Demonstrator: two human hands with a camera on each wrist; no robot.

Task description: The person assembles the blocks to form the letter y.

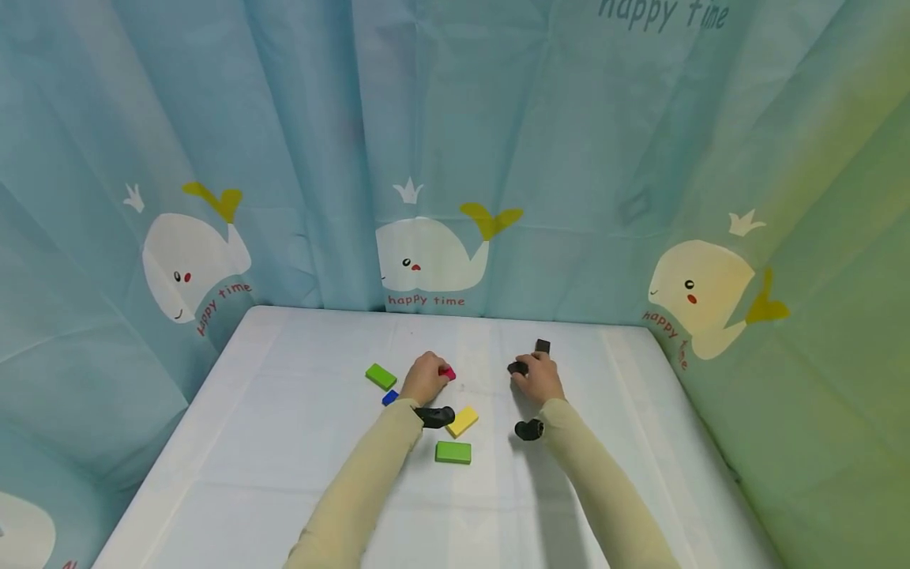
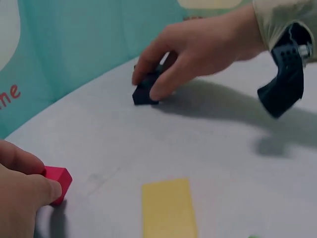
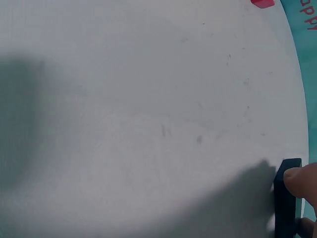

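Observation:
My left hand (image 1: 424,378) pinches a small red block (image 2: 60,178) between thumb and fingers, with a shadow under it on the white table. Across from it, my right hand (image 1: 542,381) grips a black block (image 3: 284,213) by its sides; the thumb shows on it in the right wrist view. Just beyond the right hand lies another black block (image 1: 543,345). To the left of my left hand is a blue block (image 1: 389,397), partly covered by the hand. A yellow block (image 1: 464,421) lies flat near the left wrist.
One green block (image 1: 381,376) lies left of the left hand and another green block (image 1: 453,453) nearer the front. A light blue curtain (image 1: 441,142) with whale prints hangs behind the white table (image 1: 284,450). Each wrist wears a black camera mount (image 1: 435,416).

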